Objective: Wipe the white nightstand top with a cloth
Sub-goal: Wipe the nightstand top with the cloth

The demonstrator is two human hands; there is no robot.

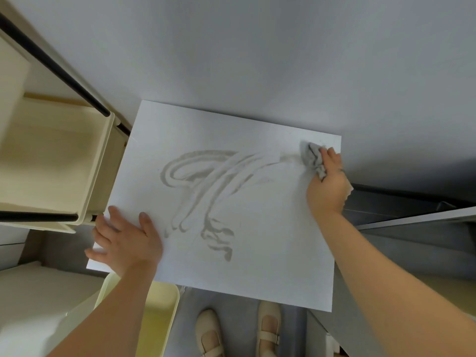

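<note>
From the head view, looking straight down, the white nightstand top (270,253) fills the middle, its far edge set against a pale grey wall (257,47). The right hand (328,184) is at the far right corner of the top, fingers curled tight around a crumpled grey cloth (313,158), which bunches out past the knuckles and presses on the surface just inside that corner. The left hand (126,240) lies flat and spread near the front left corner, palm down, fingers splayed and holding nothing, with the outer fingers reaching over the left edge. Across the middle of the top runs a grey smear (203,191): looping streaks from the left centre toward the cloth, and a blotchier patch nearer the front edge; whether it is dust or damp is hard to tell. Beside the left edge stands a cream rolling cart (51,155) with black rails. Below the front left corner sits a pale yellow bin (164,313), and a pair of cream strap shoes (239,331) shows on the grey floor beneath the front edge.
</note>
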